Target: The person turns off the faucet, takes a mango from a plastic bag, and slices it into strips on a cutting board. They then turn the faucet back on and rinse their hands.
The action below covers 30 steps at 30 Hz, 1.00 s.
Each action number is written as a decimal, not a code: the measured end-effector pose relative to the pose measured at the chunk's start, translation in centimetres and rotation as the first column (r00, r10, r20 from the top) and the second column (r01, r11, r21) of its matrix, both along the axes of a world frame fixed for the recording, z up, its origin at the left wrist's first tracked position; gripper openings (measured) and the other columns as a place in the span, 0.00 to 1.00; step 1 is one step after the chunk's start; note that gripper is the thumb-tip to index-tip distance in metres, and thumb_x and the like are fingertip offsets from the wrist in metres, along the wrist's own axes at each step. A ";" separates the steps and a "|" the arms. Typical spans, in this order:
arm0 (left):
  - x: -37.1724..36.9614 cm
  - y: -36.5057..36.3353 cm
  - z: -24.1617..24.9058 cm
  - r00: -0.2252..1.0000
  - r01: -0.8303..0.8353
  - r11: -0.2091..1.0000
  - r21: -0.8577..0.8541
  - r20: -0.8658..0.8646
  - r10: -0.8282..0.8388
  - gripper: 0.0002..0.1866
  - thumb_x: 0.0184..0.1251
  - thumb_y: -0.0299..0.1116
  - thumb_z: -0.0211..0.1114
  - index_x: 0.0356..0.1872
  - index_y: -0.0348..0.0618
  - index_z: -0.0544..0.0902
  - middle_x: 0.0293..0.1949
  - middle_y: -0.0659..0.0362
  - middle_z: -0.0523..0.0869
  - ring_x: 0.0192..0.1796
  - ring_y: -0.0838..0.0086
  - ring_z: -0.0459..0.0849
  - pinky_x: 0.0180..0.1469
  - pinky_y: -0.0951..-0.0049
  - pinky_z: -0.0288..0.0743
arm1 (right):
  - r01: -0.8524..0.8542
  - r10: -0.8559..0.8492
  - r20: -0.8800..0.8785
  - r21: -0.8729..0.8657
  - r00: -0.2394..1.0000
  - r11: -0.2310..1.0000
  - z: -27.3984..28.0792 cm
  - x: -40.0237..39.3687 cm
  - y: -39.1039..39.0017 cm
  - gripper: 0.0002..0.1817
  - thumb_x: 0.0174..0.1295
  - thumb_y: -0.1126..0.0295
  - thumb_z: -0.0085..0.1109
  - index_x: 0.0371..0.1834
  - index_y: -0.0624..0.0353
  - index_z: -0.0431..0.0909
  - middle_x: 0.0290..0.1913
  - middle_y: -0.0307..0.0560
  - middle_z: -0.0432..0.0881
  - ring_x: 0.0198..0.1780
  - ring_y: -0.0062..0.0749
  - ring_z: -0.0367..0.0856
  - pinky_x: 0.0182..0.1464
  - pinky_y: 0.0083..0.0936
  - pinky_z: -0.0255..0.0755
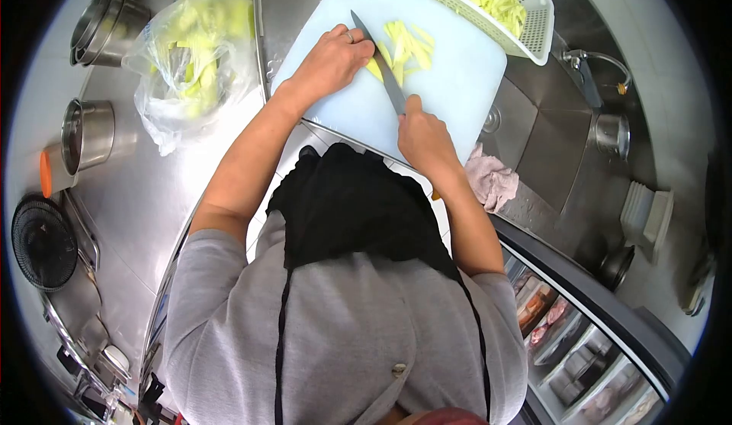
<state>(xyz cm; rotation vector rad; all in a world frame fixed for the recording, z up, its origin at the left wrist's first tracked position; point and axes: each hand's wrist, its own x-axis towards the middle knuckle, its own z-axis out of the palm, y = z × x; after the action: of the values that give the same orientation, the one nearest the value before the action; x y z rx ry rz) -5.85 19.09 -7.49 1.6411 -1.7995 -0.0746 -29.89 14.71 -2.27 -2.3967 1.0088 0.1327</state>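
Note:
A white cutting board [320, 120] lies on the metal counter, tilted in view. My right hand [425, 135] is wrapped round the handle of a large knife [387, 78], whose blade points up and to the left. Just left of the blade, my left hand [335, 60], with a ring on one finger, has its fingers curled over a pale green vegetable piece [374, 69], mostly hidden beneath them. Cut pale green strips [410, 46] lie on the board to the right of the blade.
A white perforated basket [539, 28] of cut strips overlaps the board's upper right. Left is a plastic bag [194, 59] with green pieces, near metal pots [97, 127]. A sink [526, 120] and pink cloth [492, 181] are at right, with a glass-topped food case [587, 341] below.

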 end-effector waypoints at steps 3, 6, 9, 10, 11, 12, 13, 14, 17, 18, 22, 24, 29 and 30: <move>0.4 -0.1 -0.3 0.999 0.001 0.999 0.053 0.043 -0.004 0.05 0.64 0.23 0.70 0.36 0.43 0.83 0.37 0.57 0.83 0.43 0.56 0.78 0.51 0.59 0.75 | -0.009 0.008 0.006 0.011 1.000 1.000 1.6 0.1 0.3 0.09 0.75 0.72 0.52 0.46 0.69 0.67 0.31 0.76 0.84 0.37 0.76 0.85 0.46 0.64 0.76; 0.4 0.1 -0.2 1.000 -0.010 0.999 0.036 0.010 0.009 0.05 0.63 0.22 0.70 0.37 0.43 0.83 0.37 0.57 0.83 0.44 0.56 0.78 0.52 0.59 0.74 | -0.014 0.014 0.000 0.005 1.000 1.000 1.8 0.4 0.3 0.09 0.75 0.73 0.52 0.46 0.69 0.67 0.30 0.75 0.84 0.36 0.75 0.85 0.45 0.62 0.78; 0.6 0.0 -0.1 1.000 -0.002 1.000 0.025 0.020 0.001 0.05 0.63 0.22 0.70 0.37 0.43 0.83 0.38 0.57 0.83 0.44 0.56 0.78 0.51 0.59 0.75 | 0.000 -0.001 0.011 0.016 1.000 1.000 0.3 0.6 0.3 0.09 0.75 0.72 0.53 0.46 0.68 0.66 0.30 0.75 0.84 0.37 0.77 0.84 0.46 0.64 0.75; 1.0 -0.2 0.0 1.000 -0.014 1.000 0.006 0.023 0.014 0.05 0.63 0.22 0.70 0.37 0.42 0.83 0.37 0.57 0.83 0.44 0.56 0.78 0.50 0.59 0.75 | -0.006 0.006 0.018 0.009 1.000 1.000 0.8 1.0 -0.1 0.09 0.75 0.72 0.53 0.46 0.68 0.66 0.30 0.75 0.84 0.36 0.77 0.84 0.46 0.64 0.75; 1.1 -0.1 0.0 1.000 -0.020 1.000 -0.002 0.022 0.020 0.05 0.62 0.22 0.70 0.36 0.41 0.84 0.37 0.56 0.83 0.43 0.56 0.78 0.50 0.59 0.76 | -0.006 0.006 0.020 0.012 1.000 1.000 1.2 1.0 0.1 0.09 0.75 0.73 0.53 0.46 0.68 0.66 0.30 0.76 0.84 0.36 0.77 0.84 0.46 0.64 0.75; 1.0 0.2 0.0 1.000 -0.023 1.000 -0.007 0.016 0.024 0.04 0.62 0.21 0.69 0.36 0.41 0.84 0.36 0.55 0.83 0.42 0.56 0.78 0.50 0.59 0.76 | 0.000 -0.001 0.008 0.023 1.000 1.000 1.7 0.8 0.5 0.09 0.75 0.73 0.53 0.46 0.68 0.66 0.30 0.76 0.84 0.36 0.77 0.84 0.46 0.64 0.75; 1.2 0.0 0.1 1.000 -0.025 1.000 -0.010 0.017 0.025 0.04 0.62 0.22 0.69 0.36 0.41 0.84 0.37 0.55 0.83 0.43 0.56 0.78 0.49 0.59 0.76 | 0.003 -0.003 0.003 0.024 1.000 1.000 2.1 0.8 0.5 0.09 0.75 0.73 0.53 0.46 0.68 0.66 0.30 0.76 0.84 0.36 0.77 0.84 0.46 0.65 0.75; 1.4 -0.1 0.0 1.000 -0.028 1.000 -0.011 0.015 0.028 0.04 0.62 0.22 0.69 0.36 0.41 0.84 0.37 0.55 0.84 0.43 0.55 0.78 0.49 0.59 0.76 | 0.005 -0.005 -0.007 0.027 1.000 1.000 2.3 0.9 0.5 0.09 0.75 0.73 0.53 0.46 0.68 0.66 0.30 0.76 0.84 0.36 0.77 0.84 0.46 0.65 0.75; 1.5 0.2 -0.6 1.000 -0.015 1.000 0.013 0.023 0.015 0.05 0.63 0.22 0.69 0.37 0.42 0.83 0.39 0.57 0.83 0.45 0.55 0.78 0.50 0.58 0.76 | 0.002 -0.002 0.009 0.027 1.000 1.000 -0.3 1.2 0.2 0.09 0.75 0.73 0.53 0.46 0.68 0.66 0.31 0.76 0.84 0.37 0.77 0.84 0.45 0.65 0.75; 1.7 0.0 -0.4 0.999 -0.015 1.000 0.013 0.034 0.015 0.05 0.63 0.22 0.69 0.38 0.42 0.83 0.40 0.57 0.83 0.46 0.55 0.78 0.50 0.58 0.77 | -0.006 0.006 0.009 0.013 1.000 1.000 0.1 1.3 0.0 0.09 0.75 0.73 0.53 0.46 0.68 0.66 0.31 0.77 0.84 0.37 0.77 0.84 0.45 0.64 0.75; 2.0 -0.3 -0.2 0.998 -0.028 0.999 0.045 0.050 0.026 0.05 0.63 0.22 0.69 0.38 0.42 0.83 0.40 0.57 0.83 0.46 0.54 0.79 0.50 0.57 0.77 | -0.004 0.004 0.011 0.007 1.000 1.000 2.2 1.4 0.5 0.09 0.75 0.72 0.53 0.46 0.68 0.66 0.31 0.77 0.84 0.37 0.77 0.84 0.45 0.65 0.75; 1.9 0.0 -0.4 0.999 -0.031 0.999 0.039 0.042 0.029 0.06 0.62 0.22 0.69 0.38 0.42 0.83 0.40 0.57 0.83 0.46 0.54 0.79 0.50 0.57 0.77 | 0.001 -0.002 0.006 0.021 1.000 1.000 1.7 1.3 0.5 0.09 0.75 0.72 0.52 0.46 0.68 0.66 0.31 0.77 0.84 0.37 0.77 0.84 0.45 0.65 0.75; 2.4 -0.2 -0.7 0.998 -0.057 0.998 0.028 0.028 0.056 0.06 0.62 0.22 0.70 0.39 0.41 0.84 0.40 0.56 0.84 0.46 0.54 0.80 0.49 0.55 0.78 | 0.000 0.000 0.013 0.010 1.000 1.000 1.5 1.6 0.2 0.10 0.76 0.71 0.52 0.46 0.69 0.66 0.31 0.76 0.84 0.37 0.77 0.84 0.45 0.64 0.75; 2.3 -0.1 -0.8 0.998 -0.061 0.997 0.037 0.037 0.059 0.06 0.62 0.22 0.70 0.39 0.41 0.84 0.40 0.56 0.84 0.46 0.54 0.80 0.49 0.55 0.78 | 0.003 -0.003 0.010 0.025 1.000 1.000 1.8 1.3 0.6 0.10 0.76 0.71 0.52 0.46 0.69 0.67 0.31 0.76 0.84 0.37 0.77 0.84 0.45 0.64 0.75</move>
<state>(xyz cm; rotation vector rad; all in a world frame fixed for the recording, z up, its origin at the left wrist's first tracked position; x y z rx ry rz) -3.56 19.01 -8.29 1.7323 -1.7839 -0.0538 -28.60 15.34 -0.49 -2.3706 1.0003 0.1310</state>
